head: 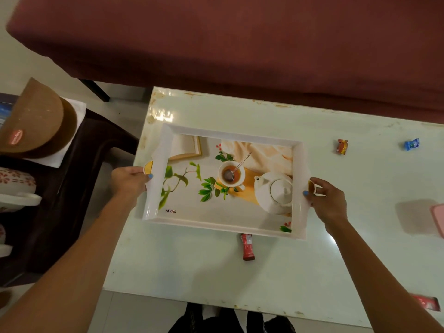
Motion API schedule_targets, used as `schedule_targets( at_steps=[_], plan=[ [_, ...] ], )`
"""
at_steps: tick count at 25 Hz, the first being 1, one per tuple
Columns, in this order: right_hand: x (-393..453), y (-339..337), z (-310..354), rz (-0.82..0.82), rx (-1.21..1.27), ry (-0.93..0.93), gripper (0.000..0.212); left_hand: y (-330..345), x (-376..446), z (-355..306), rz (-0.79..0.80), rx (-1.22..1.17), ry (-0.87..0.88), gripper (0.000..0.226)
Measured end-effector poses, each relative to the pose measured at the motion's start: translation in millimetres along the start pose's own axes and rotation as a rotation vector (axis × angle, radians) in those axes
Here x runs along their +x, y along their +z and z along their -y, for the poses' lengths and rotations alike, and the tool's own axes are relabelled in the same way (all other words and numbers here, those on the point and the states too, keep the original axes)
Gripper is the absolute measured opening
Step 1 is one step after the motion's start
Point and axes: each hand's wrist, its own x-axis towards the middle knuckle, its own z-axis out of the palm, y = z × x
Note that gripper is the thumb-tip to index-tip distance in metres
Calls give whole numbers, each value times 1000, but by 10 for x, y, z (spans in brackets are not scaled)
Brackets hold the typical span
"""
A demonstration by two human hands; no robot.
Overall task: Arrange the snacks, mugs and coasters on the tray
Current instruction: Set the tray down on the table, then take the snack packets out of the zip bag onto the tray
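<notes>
A white rectangular tray (230, 133) with a printed picture of a teacup, teapot and leaves is over the left part of the pale table. My left hand (129, 180) grips its left handle and my right hand (328, 200) grips its right handle. Nothing real lies inside the tray. A red snack packet (247, 247) sticks out from under the tray's near edge. Another red-orange snack (341, 147) and a blue snack (411, 144) lie on the table to the right. White mugs with a red pattern (16, 181) sit on a dark chair at the left.
A brown round container with a lid (33, 118) rests on a white cloth on the dark chair (79, 169). A pink object (438, 219) is at the table's right edge, a red packet (427, 302) at the near right corner. A maroon sofa (240, 44) runs behind the table.
</notes>
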Motion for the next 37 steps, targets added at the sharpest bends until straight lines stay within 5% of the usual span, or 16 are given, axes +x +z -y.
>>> schedule_targets(
  at_steps=[15,21,28,37],
  plan=[
    [64,-6,-5,-2,-114,-57,47,61,94,92,-26,81,-35,42],
    [-257,143,324,-95,-308,-203,69,-218,-687,137,-71,-71,72,48],
    [-1222,730,1314,187,-260,-451,64,-1511,-1789,723,-122,-510,-15,35],
    [-2641,2229,2692,543,-351,-821,54,-3061,-1288,521,-404,-844,-33,23]
  ],
)
